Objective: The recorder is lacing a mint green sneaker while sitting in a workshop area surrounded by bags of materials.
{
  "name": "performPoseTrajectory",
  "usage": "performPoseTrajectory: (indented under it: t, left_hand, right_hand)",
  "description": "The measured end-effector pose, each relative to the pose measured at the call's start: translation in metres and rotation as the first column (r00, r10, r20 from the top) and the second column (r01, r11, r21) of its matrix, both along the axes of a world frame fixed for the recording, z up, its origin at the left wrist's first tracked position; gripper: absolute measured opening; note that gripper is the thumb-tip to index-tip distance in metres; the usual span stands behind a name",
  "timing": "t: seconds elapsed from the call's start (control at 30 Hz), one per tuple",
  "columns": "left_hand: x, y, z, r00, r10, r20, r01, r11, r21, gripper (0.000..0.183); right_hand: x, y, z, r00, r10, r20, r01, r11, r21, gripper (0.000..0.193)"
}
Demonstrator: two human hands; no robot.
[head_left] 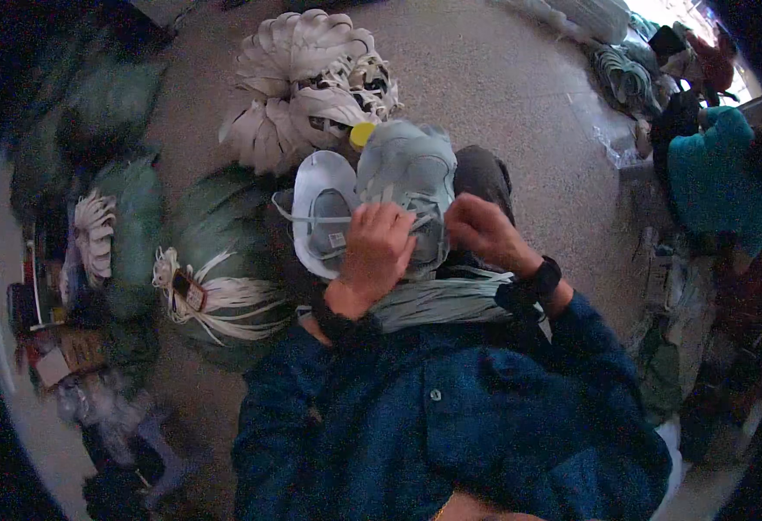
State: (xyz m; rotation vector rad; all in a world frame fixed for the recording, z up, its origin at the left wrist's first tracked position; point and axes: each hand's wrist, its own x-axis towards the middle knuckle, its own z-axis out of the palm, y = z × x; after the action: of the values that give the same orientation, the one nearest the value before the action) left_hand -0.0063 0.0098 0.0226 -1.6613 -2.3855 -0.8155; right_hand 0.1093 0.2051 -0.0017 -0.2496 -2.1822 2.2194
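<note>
Across my lap lies a pale grey shoe upper (409, 161), with light laces over its lower middle. My left hand (379, 247) is closed at its near left edge, fingers curled over the lacing area. Just right of the upper, my right hand (485, 233) is pinched closed; whatever is between its fingertips is too small to make out. Left of the grey upper is a second, white-edged shoe upper (310, 178) with a grey lining, a label inside and a lace loop across it. A bundle of pale laces (450, 300) stretches over my lap below both hands.
Beyond my knees, white shoe uppers (311, 43) are fanned in a pile on the floor (485, 78), near a yellow disc (363, 135). On the left, a tied lace bundle (242, 300) rests on a green sack (216, 217). A person in teal (715, 174) sits at right.
</note>
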Motion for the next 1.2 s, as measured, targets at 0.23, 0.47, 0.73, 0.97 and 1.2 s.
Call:
performPoseTrajectory:
  t: [0.23, 0.47, 0.73, 0.97, 1.2]
  left_hand:
    - [-0.012, 0.016, -0.008, 0.981, -0.054, -0.187, 0.032, 0.993, -0.117, 0.023]
    - [-0.027, -0.056, 0.025, 0.995, -0.035, -0.089, 0.010, 0.963, -0.270, 0.017]
    - [-0.022, -0.165, 0.028, 0.986, 0.026, 0.164, 0.077, 0.804, -0.590, 0.012]
    - [-0.014, -0.028, 0.030, 0.999, -0.024, -0.035, 0.022, 0.998, -0.054, 0.031]
    - [-0.041, -0.016, -0.024, 0.996, -0.084, -0.035, 0.079, 0.991, -0.112, 0.027]
  right_hand:
    - [-0.002, -0.004, 0.015, 0.999, 0.023, 0.043, -0.046, 0.716, 0.697, 0.026]
    - [-0.010, -0.010, 0.009, 0.971, -0.007, -0.239, 0.197, 0.589, 0.784, 0.026]
    - [-0.011, -0.020, 0.002, 0.979, -0.151, -0.136, 0.203, 0.777, 0.595, 0.041]
    - [-0.004, -0.021, 0.009, 0.969, -0.162, -0.188, 0.242, 0.775, 0.584, 0.038]
    - [-0.021, -0.017, 0.028, 0.933, -0.013, -0.359, 0.292, 0.609, 0.737, 0.031]
